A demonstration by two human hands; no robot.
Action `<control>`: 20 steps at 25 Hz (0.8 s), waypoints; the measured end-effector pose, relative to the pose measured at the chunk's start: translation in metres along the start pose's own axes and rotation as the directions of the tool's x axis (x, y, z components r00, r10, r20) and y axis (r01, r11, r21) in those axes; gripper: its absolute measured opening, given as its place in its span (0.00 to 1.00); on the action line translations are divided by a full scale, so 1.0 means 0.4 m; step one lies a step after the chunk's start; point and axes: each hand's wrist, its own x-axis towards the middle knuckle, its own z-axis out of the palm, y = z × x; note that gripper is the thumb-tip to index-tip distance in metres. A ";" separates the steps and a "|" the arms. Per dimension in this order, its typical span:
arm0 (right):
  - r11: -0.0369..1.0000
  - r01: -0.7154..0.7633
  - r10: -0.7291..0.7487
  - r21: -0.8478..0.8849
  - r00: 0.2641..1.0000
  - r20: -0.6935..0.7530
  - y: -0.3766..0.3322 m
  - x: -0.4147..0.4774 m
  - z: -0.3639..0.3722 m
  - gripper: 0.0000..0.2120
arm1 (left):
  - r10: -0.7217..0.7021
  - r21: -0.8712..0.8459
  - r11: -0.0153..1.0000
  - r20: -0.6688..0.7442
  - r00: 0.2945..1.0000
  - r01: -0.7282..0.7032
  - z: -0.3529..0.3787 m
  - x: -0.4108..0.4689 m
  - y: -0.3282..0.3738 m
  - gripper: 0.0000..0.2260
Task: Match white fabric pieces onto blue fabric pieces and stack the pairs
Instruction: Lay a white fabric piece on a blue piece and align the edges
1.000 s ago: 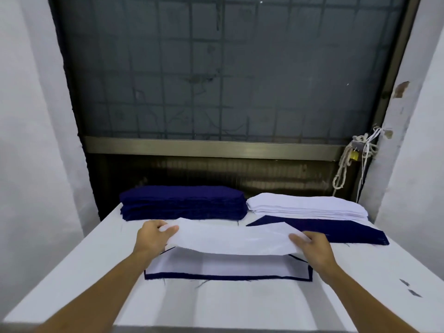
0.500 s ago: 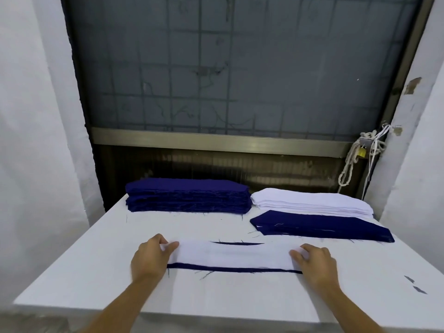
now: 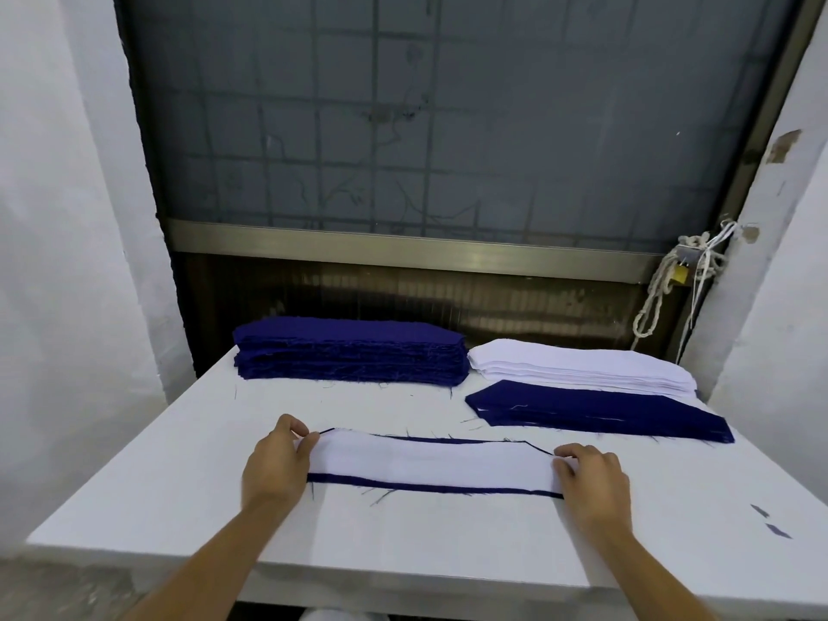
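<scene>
On the near part of the white table (image 3: pixel 179 486), the left hand (image 3: pixel 278 468) pinched the left end of the white fabric piece (image 3: pixel 430 463) and the right hand (image 3: pixel 591 481) curled on its right end, the hands well apart. A second earlier that piece hung lifted; now it lay flat on the blue fabric piece (image 3: pixel 430 489), a blue border showing at its near and far edges. The pair looked matched and ready to stack. Farther right lay a low blue-topped pile (image 3: pixel 600 414), then the white stack (image 3: pixel 578 367), with the blue stack (image 3: pixel 349 356) far left.
</scene>
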 end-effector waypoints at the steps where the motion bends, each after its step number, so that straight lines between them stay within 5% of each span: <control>1: 1.000 -0.001 0.001 0.000 1.000 -0.001 -0.001 0.000 -0.001 0.09 | 0.003 -0.001 1.000 -0.004 1.000 -0.003 0.000 0.000 0.000 0.05; 10: 0.999 0.038 -0.038 -0.016 0.999 -0.018 -0.007 -0.006 -0.009 0.10 | 0.009 0.015 1.000 -0.016 1.000 -0.009 -0.002 -0.002 0.006 0.06; 20: 0.970 0.226 -0.225 -0.094 0.974 0.019 -0.034 -0.027 -0.013 0.11 | 0.264 0.118 0.958 -0.006 0.965 -0.262 -0.010 -0.014 0.012 0.10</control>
